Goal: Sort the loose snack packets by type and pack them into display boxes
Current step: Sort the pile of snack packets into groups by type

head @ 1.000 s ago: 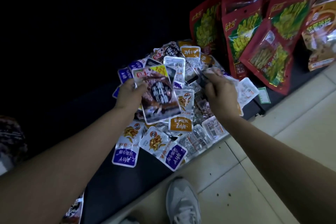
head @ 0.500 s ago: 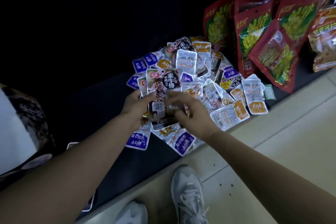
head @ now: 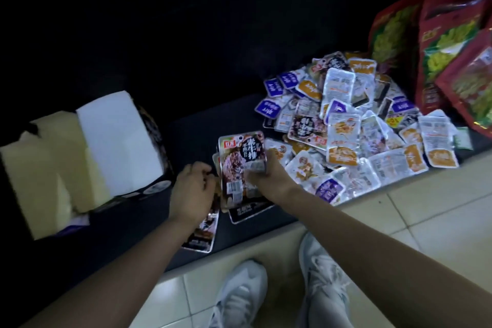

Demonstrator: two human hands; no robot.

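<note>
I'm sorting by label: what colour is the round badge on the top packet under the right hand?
Black with white characters, the badge on that packet; head view.

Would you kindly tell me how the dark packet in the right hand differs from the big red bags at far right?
The dark packet is brown-black with a round black badge; the red bags are red with yellow-green pictures. The dark packet is far smaller than the red bags. The right hand grips the dark packet; the red bags lie untouched beside the pile. Both are flat printed pouches.
</note>
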